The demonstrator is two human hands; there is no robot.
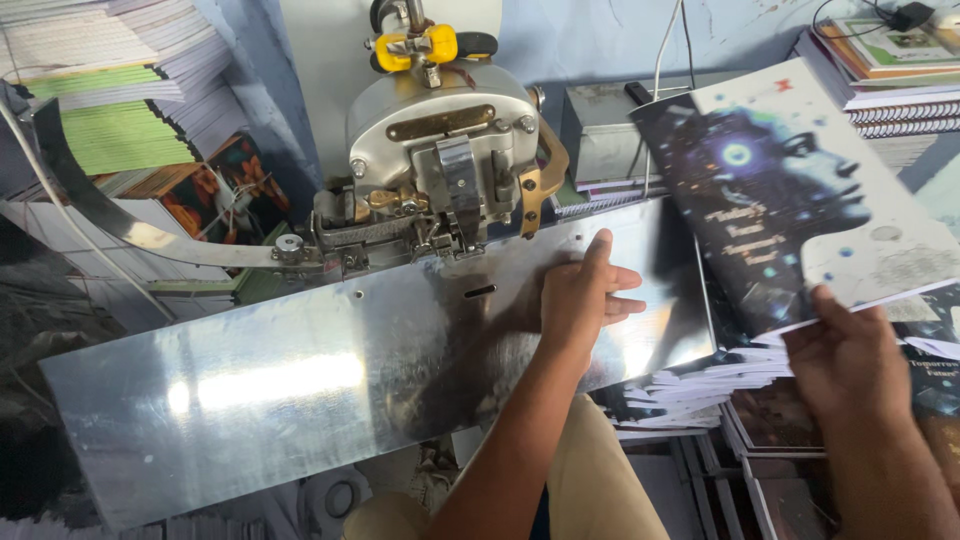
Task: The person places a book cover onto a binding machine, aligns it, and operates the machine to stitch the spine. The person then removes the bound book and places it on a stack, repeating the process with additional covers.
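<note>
My left hand (pixel 580 295) rests flat, fingers together, on the shiny metal work plate (pixel 300 385) of a stitching machine (pixel 445 160), just right of the plate's small slot. It holds nothing. My right hand (pixel 840 360) grips the lower edge of a thin booklet (pixel 790 190) with a dark cover showing a bluish head in profile. The booklet is lifted and tilted above the plate's right end. Below it lies a fanned stack of similar booklets (pixel 700 385).
Piles of green and white paper (pixel 110 90) stand at the back left. Spiral-bound books (pixel 895 85) are stacked at the back right. A grey box (pixel 600 135) sits behind the machine head. More dark covers (pixel 780 430) lie low on the right.
</note>
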